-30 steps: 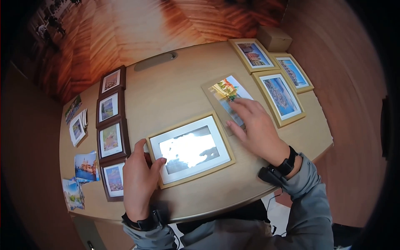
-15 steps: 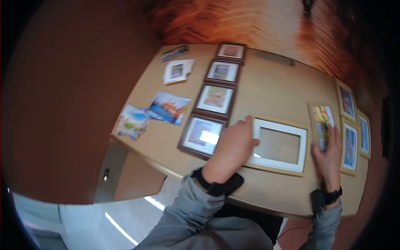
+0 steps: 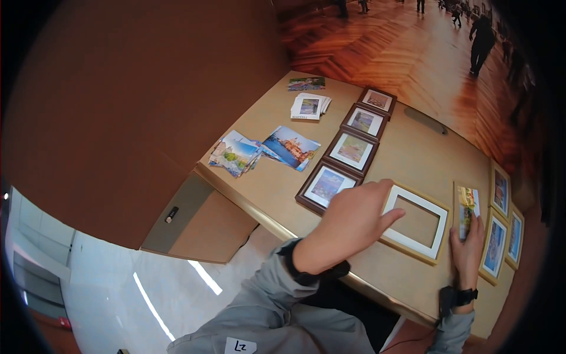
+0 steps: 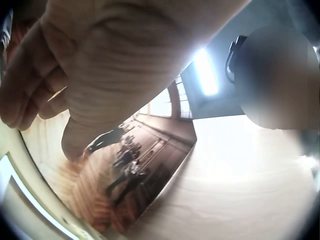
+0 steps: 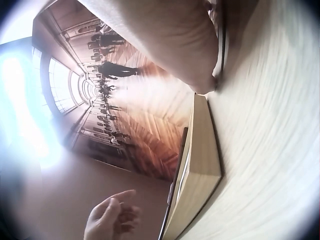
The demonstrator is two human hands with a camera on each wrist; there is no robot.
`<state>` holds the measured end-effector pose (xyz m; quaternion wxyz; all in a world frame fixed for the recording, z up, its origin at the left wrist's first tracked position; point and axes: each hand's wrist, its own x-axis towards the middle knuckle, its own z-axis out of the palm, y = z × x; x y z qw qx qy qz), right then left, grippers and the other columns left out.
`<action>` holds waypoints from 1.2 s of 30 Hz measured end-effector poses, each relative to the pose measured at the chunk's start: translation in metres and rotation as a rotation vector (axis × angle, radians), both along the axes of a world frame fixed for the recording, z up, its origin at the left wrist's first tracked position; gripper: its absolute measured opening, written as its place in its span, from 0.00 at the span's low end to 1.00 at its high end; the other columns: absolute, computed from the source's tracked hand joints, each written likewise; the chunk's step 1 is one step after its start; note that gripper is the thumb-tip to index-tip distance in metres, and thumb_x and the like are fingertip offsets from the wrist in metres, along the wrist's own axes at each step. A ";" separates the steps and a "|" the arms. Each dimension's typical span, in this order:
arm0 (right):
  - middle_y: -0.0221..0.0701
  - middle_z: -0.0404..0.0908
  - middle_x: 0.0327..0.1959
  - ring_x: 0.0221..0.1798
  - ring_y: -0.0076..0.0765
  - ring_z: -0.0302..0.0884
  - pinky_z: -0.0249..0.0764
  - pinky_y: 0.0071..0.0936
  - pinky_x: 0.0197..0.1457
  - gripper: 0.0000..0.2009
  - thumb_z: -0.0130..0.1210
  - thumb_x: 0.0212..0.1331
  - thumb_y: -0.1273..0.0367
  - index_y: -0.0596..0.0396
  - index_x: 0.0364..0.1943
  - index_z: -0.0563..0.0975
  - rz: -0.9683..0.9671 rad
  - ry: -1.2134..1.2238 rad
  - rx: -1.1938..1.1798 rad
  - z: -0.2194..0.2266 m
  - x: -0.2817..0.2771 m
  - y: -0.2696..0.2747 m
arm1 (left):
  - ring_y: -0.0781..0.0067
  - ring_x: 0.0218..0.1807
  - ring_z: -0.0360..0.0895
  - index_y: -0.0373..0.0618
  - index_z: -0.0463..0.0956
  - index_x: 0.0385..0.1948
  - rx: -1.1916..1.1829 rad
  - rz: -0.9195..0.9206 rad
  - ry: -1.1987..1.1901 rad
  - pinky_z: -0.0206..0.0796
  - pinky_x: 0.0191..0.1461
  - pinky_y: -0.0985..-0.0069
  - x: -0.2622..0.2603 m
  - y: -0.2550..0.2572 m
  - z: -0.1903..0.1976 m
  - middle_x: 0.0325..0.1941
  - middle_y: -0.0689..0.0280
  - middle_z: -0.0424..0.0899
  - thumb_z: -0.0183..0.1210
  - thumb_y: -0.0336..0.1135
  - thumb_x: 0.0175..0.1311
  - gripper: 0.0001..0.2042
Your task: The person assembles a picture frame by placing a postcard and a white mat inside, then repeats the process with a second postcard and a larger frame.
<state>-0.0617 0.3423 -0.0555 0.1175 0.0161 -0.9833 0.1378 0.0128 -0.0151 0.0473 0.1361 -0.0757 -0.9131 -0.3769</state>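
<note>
My left hand [image 3: 359, 221] hovers by the left end of a light wooden picture frame [image 3: 445, 227] with a white mat. In the left wrist view its fingers [image 4: 27, 95] are loosely bent with nothing between them. My right hand [image 3: 467, 256] rests on a colourful photo [image 3: 470, 197] that lies on a thin tan board [image 3: 457, 194], right of the frame. Its fingers reach over the photo's right side, and the thumb lies at the left edge. In the right wrist view the thumb side [image 5: 200, 75] is close to the frame's side [image 5: 205, 150].
Dark brown framed pictures [image 3: 354, 150] stand in a row left of the frame. Loose photo piles [image 3: 292, 147] and white-bordered prints [image 3: 309, 107] lie farther left. Light wooden framed pictures [image 3: 494, 245] are at the right. A cable grommet [image 3: 425, 120] sits near the table's back edge.
The head view has swung left, so the table appears farther right. My left hand has come off the frame's left end. My right hand stays on the photo and board.
</note>
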 end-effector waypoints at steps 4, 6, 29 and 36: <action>0.60 0.69 0.73 0.76 0.66 0.66 0.62 0.48 0.81 0.37 0.67 0.60 0.61 0.66 0.71 0.69 0.036 0.035 0.030 -0.002 0.001 0.001 | 0.45 0.36 0.86 0.40 0.81 0.58 -0.053 0.220 -0.062 0.76 0.41 0.55 0.011 -0.058 -0.015 0.32 0.50 0.87 0.67 0.44 0.68 0.22; 0.61 0.72 0.70 0.73 0.67 0.68 0.65 0.50 0.78 0.37 0.68 0.58 0.60 0.67 0.70 0.70 0.054 0.024 0.008 0.009 0.004 -0.004 | 0.51 0.35 0.87 0.39 0.81 0.58 -0.164 0.371 -0.142 0.76 0.39 0.57 0.009 -0.093 -0.025 0.32 0.52 0.88 0.67 0.44 0.69 0.22; 0.53 0.77 0.69 0.71 0.61 0.73 0.67 0.48 0.77 0.29 0.68 0.62 0.61 0.68 0.63 0.77 -0.008 -0.014 -0.029 0.025 0.013 -0.014 | 0.36 0.66 0.74 0.33 0.79 0.51 -0.543 0.725 -0.063 0.69 0.69 0.51 0.021 -0.227 -0.095 0.64 0.40 0.79 0.74 0.43 0.56 0.26; 0.55 0.79 0.66 0.67 0.62 0.77 0.71 0.48 0.73 0.27 0.69 0.61 0.63 0.68 0.60 0.79 0.027 0.054 -0.068 0.019 0.012 -0.008 | 0.38 0.60 0.80 0.32 0.79 0.50 -0.534 0.816 -0.142 0.75 0.61 0.52 0.009 -0.257 -0.100 0.57 0.41 0.84 0.73 0.42 0.60 0.24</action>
